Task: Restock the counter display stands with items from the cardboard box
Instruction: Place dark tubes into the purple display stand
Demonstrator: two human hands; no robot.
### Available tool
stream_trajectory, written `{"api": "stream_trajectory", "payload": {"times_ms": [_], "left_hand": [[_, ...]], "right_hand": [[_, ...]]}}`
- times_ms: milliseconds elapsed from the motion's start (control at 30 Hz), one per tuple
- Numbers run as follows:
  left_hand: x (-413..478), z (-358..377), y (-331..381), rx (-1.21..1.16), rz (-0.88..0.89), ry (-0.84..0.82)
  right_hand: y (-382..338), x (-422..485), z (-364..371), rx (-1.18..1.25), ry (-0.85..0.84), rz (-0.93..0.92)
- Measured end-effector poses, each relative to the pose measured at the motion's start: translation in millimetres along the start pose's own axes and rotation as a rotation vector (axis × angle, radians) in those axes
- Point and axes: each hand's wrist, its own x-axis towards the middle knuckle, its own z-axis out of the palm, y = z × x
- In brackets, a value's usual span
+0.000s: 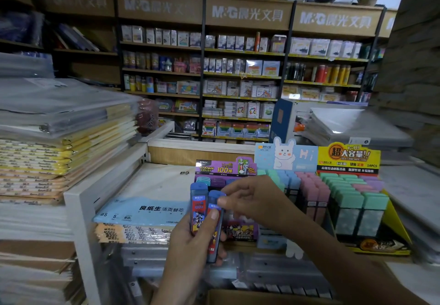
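My left hand (190, 240) grips two blue-capped lead refill cases (198, 209) upright in front of the displays. My right hand (252, 200) pinches the blue cap of the right-hand case (215, 223). Just behind stands a purple display stand (225, 167) with a few cases in its slots. To its right are a light blue rabbit display stand (285, 157) with pastel cases and a yellow display stand (347, 155) filled with green and purple cases. The rim of a cardboard box (238, 295) shows at the bottom edge.
A white shelf frame (78, 197) with stacked loose-leaf paper packs (142, 211) is to the left. Piles of notebooks (47, 149) fill the far left. Stocked wall shelves (238, 78) run along the back. Plastic folders (338, 123) lie behind the yellow stand.
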Motion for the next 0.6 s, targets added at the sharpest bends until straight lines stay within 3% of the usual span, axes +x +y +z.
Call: {"api": "stream_trajectory", "payload": {"times_ms": [267, 600], "left_hand": [[-7, 7, -1, -0.056, -0.020, 0.017], [-14, -2, 1, -0.037, -0.039, 0.027]], "right_hand": [[0, -10, -4, 0.090, 0.010, 0.102], [5, 10, -37, 0.108, 0.336, 0.041]]}}
